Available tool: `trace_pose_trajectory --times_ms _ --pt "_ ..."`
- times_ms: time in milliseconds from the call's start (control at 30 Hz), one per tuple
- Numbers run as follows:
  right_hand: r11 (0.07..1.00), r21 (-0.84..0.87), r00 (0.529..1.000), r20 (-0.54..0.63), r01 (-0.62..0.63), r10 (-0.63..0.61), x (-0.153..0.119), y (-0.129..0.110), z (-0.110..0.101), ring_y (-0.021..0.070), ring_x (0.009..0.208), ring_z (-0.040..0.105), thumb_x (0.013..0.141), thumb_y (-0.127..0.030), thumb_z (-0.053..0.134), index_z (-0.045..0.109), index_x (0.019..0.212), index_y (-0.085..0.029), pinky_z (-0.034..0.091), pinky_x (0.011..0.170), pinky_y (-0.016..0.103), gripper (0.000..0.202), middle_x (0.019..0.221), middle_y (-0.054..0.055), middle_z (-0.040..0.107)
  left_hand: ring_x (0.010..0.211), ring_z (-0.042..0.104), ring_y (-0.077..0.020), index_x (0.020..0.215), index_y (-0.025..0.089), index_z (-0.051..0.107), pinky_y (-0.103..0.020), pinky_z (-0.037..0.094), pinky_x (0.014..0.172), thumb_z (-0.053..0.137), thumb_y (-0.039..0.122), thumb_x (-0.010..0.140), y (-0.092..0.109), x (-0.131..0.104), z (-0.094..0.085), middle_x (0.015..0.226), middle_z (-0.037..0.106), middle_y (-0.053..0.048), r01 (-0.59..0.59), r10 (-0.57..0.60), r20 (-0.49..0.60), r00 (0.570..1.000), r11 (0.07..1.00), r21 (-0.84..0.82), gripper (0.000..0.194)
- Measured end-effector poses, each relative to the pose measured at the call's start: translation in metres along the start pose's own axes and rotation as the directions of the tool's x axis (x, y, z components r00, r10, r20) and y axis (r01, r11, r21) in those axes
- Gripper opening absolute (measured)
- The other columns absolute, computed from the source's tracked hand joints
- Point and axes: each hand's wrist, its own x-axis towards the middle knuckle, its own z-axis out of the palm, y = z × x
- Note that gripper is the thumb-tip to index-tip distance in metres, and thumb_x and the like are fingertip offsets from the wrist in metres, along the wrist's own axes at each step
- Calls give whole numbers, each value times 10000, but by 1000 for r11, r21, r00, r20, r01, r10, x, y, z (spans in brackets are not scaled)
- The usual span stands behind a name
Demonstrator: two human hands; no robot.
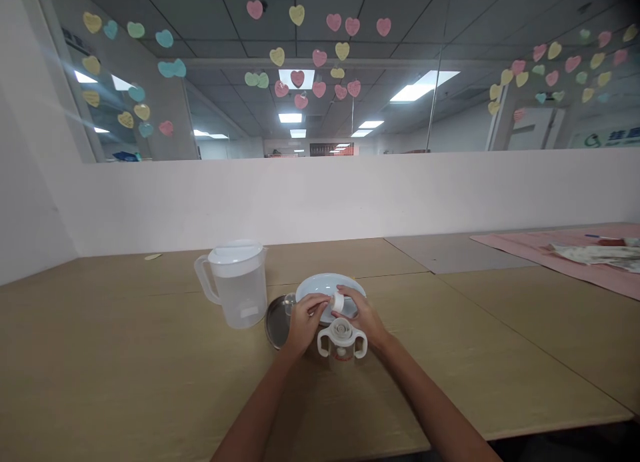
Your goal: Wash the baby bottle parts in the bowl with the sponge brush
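Note:
Over a white bowl [306,285], my two hands meet around a small white bottle collar [338,303]. My right hand [367,315] grips this collar between thumb and fingers. From the other side, my left hand [303,323] is closed in a pinch at the collar's edge; what its fingertips hold is too small to make out. Just below stands a clear baby bottle [342,352] with two white handles and red print, upright on the table. Beside my left hand, a clear dome-shaped cap [289,303] is at a round metal dish [276,323], partly hidden.
A clear plastic pitcher [243,292] with a white lid stands to the left on the wooden table [135,355]. At the far right lies a pink cloth [525,247] with items on it. A white wall [300,195] and a window with heart-shaped notes rise behind.

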Motion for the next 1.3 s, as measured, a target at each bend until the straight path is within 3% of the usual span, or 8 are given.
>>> trace_pose_trajectory --times_ms 167,300,633,1000,1100,1200,1300 --pt "996 -39 996 -49 75 -77 1 0 1 226 1040 598 773 -354 621 541 1162 -207 492 918 381 424 1128 91 627 859 645 -165 832 200 712 -285 519 784 527 291 834 3 4 -4 921 708 -51 -6 7 -13 1000 1000 28 207" --pt "969 -103 966 -111 225 -236 2 2 -1 219 1031 600 789 -288 604 550 1130 -194 506 900 372 358 1084 108 636 841 648 -164 833 208 723 -308 513 814 521 274 835 4 4 -4 908 715 -45 -21 22 -14 1000 998 62 212" --pt "868 -240 883 -76 435 -464 2 9 -11 240 1097 557 817 -165 552 510 1130 -201 512 888 456 318 1095 139 614 820 658 -161 831 233 732 -296 533 786 511 258 845 16 -1 0 889 718 -34 -91 95 -52 994 994 64 223" --pt "840 -240 850 -90 487 -519 -1 8 -12 239 1095 566 814 -195 584 531 1060 -197 525 876 461 251 1081 134 632 821 668 -166 788 229 731 -322 531 820 535 273 832 17 1 -8 867 727 -28 -77 80 -67 995 996 47 206" --pt "857 -271 870 -113 438 -480 -3 13 -15 241 1071 579 812 -212 580 518 1067 -199 528 861 450 263 1079 138 625 903 654 -180 883 235 723 -347 511 874 527 295 841 15 1 -11 957 715 -36 -82 80 28 996 994 72 209" --pt "915 -322 906 -262 243 -333 -4 21 -24 243 1019 593 783 -247 609 509 1073 -193 522 848 445 311 1070 142 613 1034 608 -195 1009 235 687 -365 466 945 512 316 852 17 -3 -16 1105 666 -52 -92 84 92 992 993 79 249" --pt "935 -348 863 -448 70 -232 -2 24 -32 254 985 588 747 -274 634 497 1102 -178 504 851 460 393 1052 137 599 1074 585 -206 1103 204 639 -363 455 949 466 328 873 23 -11 -16 1141 644 -82 -192 186 101 977 980 50 314"
